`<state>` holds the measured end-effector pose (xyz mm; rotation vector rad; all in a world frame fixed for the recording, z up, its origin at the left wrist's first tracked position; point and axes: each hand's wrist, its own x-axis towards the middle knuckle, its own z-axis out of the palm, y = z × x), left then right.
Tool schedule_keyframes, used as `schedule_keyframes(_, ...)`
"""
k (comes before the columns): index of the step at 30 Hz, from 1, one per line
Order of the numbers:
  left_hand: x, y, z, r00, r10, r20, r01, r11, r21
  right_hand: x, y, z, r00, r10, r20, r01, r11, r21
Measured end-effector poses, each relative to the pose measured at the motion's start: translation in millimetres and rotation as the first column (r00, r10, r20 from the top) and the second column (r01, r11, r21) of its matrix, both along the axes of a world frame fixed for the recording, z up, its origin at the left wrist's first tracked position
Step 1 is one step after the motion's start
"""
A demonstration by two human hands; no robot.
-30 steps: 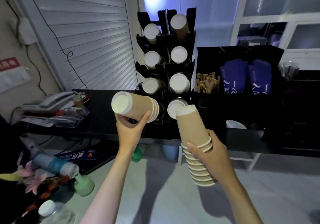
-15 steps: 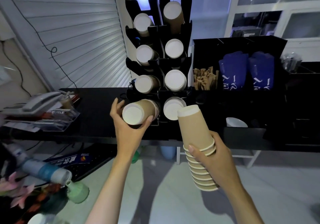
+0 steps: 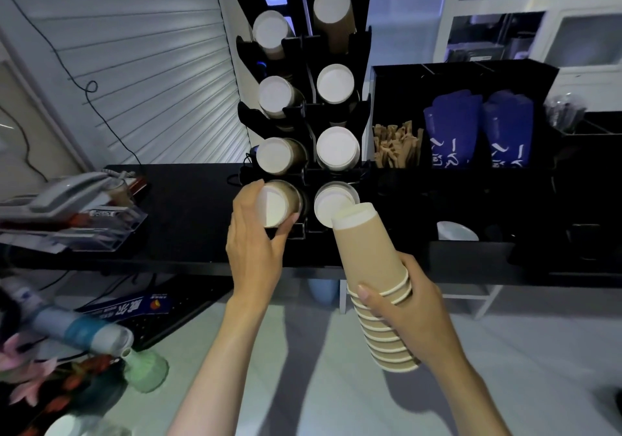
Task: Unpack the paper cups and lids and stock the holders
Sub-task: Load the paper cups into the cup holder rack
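A black cup holder rack (image 3: 308,75) stands on the black counter (image 3: 188,206), with brown paper cup stacks in its two columns of slots, white bases facing me. My left hand (image 3: 254,243) grips a short stack of brown cups (image 3: 279,204) lying in the bottom left slot. My right hand (image 3: 409,311) holds an upside-down stack of several brown paper cups (image 3: 372,267) in front of the counter, just below the bottom right slot's cups (image 3: 333,201).
Right of the rack a black organiser (image 3: 464,72) holds wooden stirrers (image 3: 397,146) and blue sleeves (image 3: 478,132). A grey telephone (image 3: 70,190) sits on clear trays at the left. Bottles and flowers crowd the lower left. A white lid (image 3: 456,232) lies on the counter.
My left hand has carried its short cup stack down and to the right and pushed it into the bottom left slot. My right hand's stack stayed about where it was.
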<state>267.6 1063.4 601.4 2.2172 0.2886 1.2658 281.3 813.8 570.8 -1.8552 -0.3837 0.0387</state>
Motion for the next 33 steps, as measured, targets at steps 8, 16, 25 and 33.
schedule_keyframes(8,3.0,7.9,-12.9,0.984,0.057,-0.167,-0.047,0.997,0.063,-0.4,0.1,0.9,1.0,-0.005,-0.005,0.005,1.0,-0.002)
schedule_keyframes(16,-13.5,2.5,-5.8,0.941,0.161,-0.297,-0.112,0.978,0.177,-9.1,10.5,7.4,0.999,0.036,-0.004,-0.035,0.999,0.035)
schedule_keyframes(25,-60.8,-74.4,18.9,0.867,-0.488,0.097,0.457,0.703,-0.545,-12.5,21.5,26.2,0.992,0.096,0.081,-0.104,0.99,0.098)
schedule_keyframes(33,-55.8,-78.5,38.5,0.777,-0.606,0.17,0.459,0.361,-0.812,-19.0,19.8,50.3,0.945,0.296,0.136,-0.279,0.951,-0.13)
